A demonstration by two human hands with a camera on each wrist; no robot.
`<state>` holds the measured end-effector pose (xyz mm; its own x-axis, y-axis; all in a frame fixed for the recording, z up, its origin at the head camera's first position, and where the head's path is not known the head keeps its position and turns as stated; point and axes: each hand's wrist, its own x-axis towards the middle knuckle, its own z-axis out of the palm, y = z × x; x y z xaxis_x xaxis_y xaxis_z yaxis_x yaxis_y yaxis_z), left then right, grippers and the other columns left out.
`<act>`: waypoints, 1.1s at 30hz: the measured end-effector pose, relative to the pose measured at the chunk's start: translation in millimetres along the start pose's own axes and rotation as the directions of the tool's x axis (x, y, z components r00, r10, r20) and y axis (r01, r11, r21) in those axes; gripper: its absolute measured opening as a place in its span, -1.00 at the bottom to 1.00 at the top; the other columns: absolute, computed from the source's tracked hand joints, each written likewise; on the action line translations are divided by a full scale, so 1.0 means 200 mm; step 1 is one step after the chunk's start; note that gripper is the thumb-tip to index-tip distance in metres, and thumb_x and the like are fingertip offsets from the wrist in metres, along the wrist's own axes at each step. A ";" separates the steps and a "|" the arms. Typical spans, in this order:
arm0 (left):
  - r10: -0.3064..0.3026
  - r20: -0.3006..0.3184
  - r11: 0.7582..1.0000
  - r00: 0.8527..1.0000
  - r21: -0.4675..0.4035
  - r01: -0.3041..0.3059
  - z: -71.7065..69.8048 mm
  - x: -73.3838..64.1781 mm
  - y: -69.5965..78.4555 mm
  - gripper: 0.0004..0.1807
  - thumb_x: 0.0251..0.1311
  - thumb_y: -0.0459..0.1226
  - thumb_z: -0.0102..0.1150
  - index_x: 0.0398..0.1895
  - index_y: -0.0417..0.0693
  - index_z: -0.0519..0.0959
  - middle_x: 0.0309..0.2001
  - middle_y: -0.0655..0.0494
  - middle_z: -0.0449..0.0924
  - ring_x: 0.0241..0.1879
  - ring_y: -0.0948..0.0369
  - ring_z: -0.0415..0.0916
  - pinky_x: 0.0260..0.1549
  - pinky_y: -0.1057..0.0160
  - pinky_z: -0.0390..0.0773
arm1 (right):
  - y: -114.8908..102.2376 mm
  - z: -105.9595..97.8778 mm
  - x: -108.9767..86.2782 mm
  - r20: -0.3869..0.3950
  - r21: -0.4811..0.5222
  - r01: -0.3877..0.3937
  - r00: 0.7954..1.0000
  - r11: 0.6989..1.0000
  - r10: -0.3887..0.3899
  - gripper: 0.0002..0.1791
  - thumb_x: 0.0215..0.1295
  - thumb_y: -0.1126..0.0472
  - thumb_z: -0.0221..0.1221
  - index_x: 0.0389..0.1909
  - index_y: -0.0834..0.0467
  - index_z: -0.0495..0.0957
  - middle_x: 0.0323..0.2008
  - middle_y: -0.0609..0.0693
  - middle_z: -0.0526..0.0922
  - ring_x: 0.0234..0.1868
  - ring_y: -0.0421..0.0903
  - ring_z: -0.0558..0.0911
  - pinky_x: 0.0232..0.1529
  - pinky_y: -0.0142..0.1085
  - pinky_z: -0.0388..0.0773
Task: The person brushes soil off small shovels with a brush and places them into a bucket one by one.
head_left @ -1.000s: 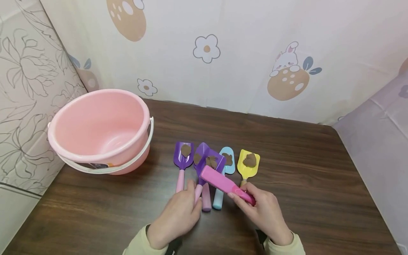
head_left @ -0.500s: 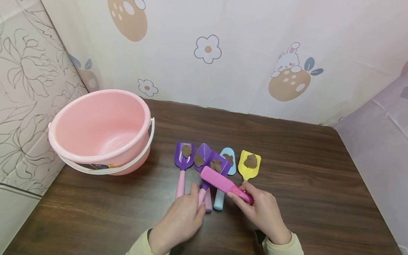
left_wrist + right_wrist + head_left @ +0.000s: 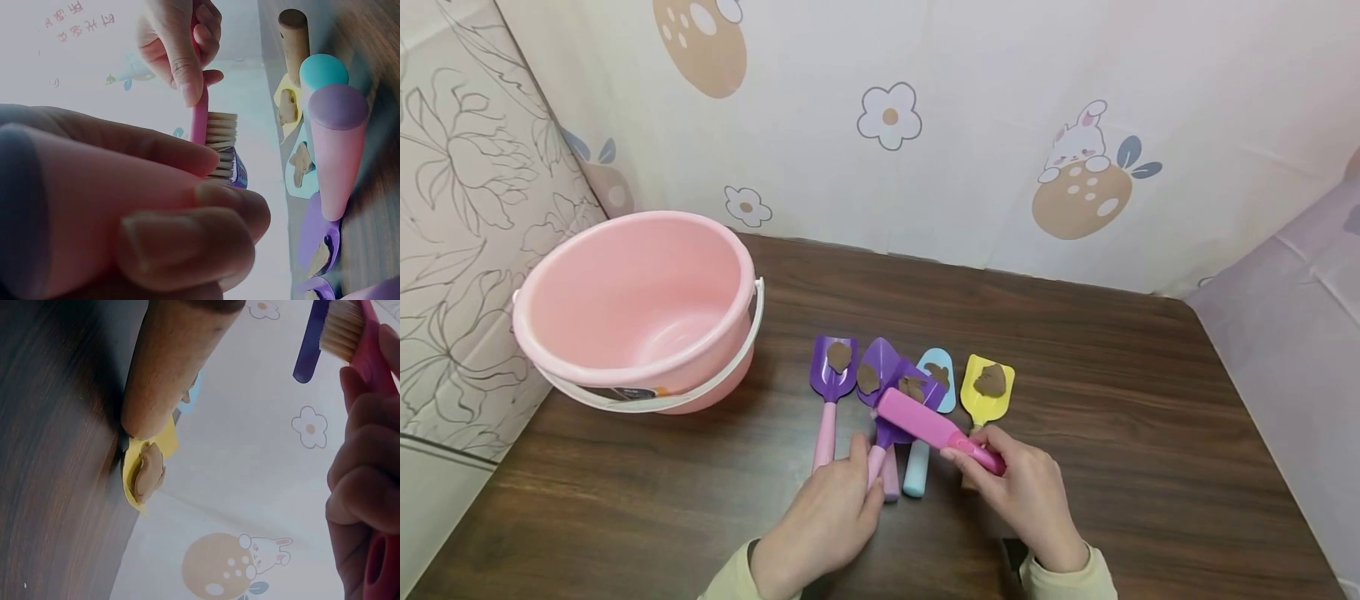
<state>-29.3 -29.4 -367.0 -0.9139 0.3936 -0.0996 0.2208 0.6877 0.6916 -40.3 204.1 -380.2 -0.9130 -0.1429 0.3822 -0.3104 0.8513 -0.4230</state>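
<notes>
My left hand [image 3: 823,517] grips the pink handle of a purple toy shovel [image 3: 887,432], raised over the other shovels, with a brown clump on its blade. In my right hand [image 3: 1026,496] is a pink brush [image 3: 917,418], slanting across that blade. Pale bristles [image 3: 222,130] face the blade in the left wrist view. Beneath and beside lie a square purple shovel [image 3: 829,385], a pointed purple shovel [image 3: 882,352], a light blue shovel [image 3: 948,402] and a yellow shovel [image 3: 987,410] with a wooden handle [image 3: 178,369]. Each bears a brown lump [image 3: 991,381].
A pink bucket [image 3: 715,350] with a white bail handle [image 3: 700,387] stands on the left of the dark wooden table [image 3: 1112,400]. Behind hangs a pale printed curtain [image 3: 970,150] along the table's back edge.
The held shovel has shifted slightly right, showing more of the pointed shovel beneath. The brush has made only small movements over the blade. The other shovels and bucket stay put.
</notes>
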 end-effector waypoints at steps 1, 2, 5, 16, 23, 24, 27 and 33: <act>-0.007 0.008 1.000 1.000 -0.003 0.007 0.00 0.00 0.00 -0.68 0.26 -0.26 0.08 -0.06 -0.31 0.34 -0.61 0.20 0.32 -0.65 0.34 0.29 -0.65 0.37 0.34 | 0.00 0.00 0.00 -0.007 -0.014 -0.003 1.000 1.000 0.003 -0.68 -0.21 0.10 0.53 -0.52 -0.04 0.53 -0.77 -0.36 0.32 -0.71 -0.44 0.22 -0.68 -0.48 0.14; -0.015 0.014 1.000 1.000 -0.008 0.015 0.00 0.00 0.00 -0.67 0.26 -0.25 0.07 -0.04 -0.31 0.34 -0.61 0.19 0.32 -0.64 0.34 0.29 -0.65 0.37 0.34 | 0.00 0.00 0.01 -0.016 -0.026 -0.005 1.000 1.000 0.004 -0.69 -0.22 0.10 0.53 -0.52 -0.02 0.54 -0.76 -0.34 0.28 -0.71 -0.43 0.19 -0.68 -0.47 0.12; -0.017 0.012 1.000 1.000 -0.004 0.017 -0.01 0.00 -0.01 -0.62 0.26 -0.25 0.08 0.02 -0.35 0.33 -0.61 0.19 0.32 -0.63 0.33 0.29 -0.63 0.35 0.35 | 0.01 -0.01 0.01 -0.052 -0.052 -0.009 0.999 0.999 0.006 -0.68 -0.23 0.11 0.53 -0.52 0.03 0.56 -0.75 -0.30 0.22 -0.70 -0.41 0.14 -0.68 -0.46 0.08; 0.003 -0.006 1.000 1.000 -0.024 -0.004 0.00 -0.03 -0.01 -0.74 0.24 -0.27 0.07 -0.13 -0.25 0.33 -0.64 0.20 0.26 -0.65 0.33 0.26 -0.64 0.36 0.32 | 0.10 -0.07 0.03 -0.208 -0.161 -0.175 0.968 0.971 0.140 -0.64 -0.03 0.05 0.44 -0.45 0.23 0.57 -0.81 -0.12 0.26 -0.75 -0.27 0.14 -0.71 -0.37 0.04; -0.034 0.031 0.999 0.999 -0.041 0.036 -0.02 -0.02 -0.01 -0.66 0.27 -0.24 0.06 -0.01 -0.30 0.33 -0.62 0.18 0.27 -0.64 0.30 0.29 -0.62 0.36 0.34 | 0.11 -0.09 0.02 -0.190 -0.124 -0.256 0.954 0.959 0.230 -0.69 -0.07 0.13 0.46 -0.46 0.23 0.57 -0.79 -0.10 0.29 -0.76 -0.26 0.15 -0.71 -0.36 0.05; -0.037 0.035 0.998 0.999 -0.042 0.038 -0.02 -0.01 -0.01 -0.65 0.28 -0.24 0.06 0.00 -0.30 0.33 -0.62 0.18 0.26 -0.64 0.30 0.29 -0.62 0.36 0.34 | 0.11 -0.09 0.02 -0.178 -0.117 -0.265 0.954 0.957 0.242 -0.70 -0.06 0.13 0.46 -0.46 0.23 0.57 -0.79 -0.10 0.29 -0.76 -0.27 0.15 -0.71 -0.37 0.05; -0.039 0.032 0.998 0.999 -0.047 0.040 -0.03 -0.01 -0.01 -0.65 0.27 -0.24 0.07 0.00 -0.31 0.33 -0.61 0.16 0.26 -0.63 0.28 0.30 -0.61 0.35 0.35 | 0.10 -0.09 0.02 -0.130 -0.094 -0.301 0.949 0.949 0.288 -0.71 0.02 0.11 0.41 -0.45 0.22 0.56 -0.78 -0.11 0.27 -0.75 -0.26 0.15 -0.71 -0.37 0.04; -0.044 -0.015 0.996 0.999 -0.075 0.042 -0.05 -0.02 -0.01 -0.66 0.28 -0.25 0.05 0.01 -0.27 0.31 -0.59 0.12 0.30 -0.62 0.26 0.30 -0.63 0.34 0.35 | 0.09 -0.06 0.00 -0.032 -0.090 -0.308 0.951 0.947 0.307 -0.71 0.25 0.06 0.23 -0.53 0.14 0.46 -0.77 -0.14 0.16 -0.74 -0.25 0.13 -0.71 -0.35 0.04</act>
<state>-29.5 -39.1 -361.1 -0.9275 0.3543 -0.1192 0.1557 0.6559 0.7386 -42.1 225.2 -377.0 -0.9553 0.1411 0.2599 0.0112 0.8956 -0.4448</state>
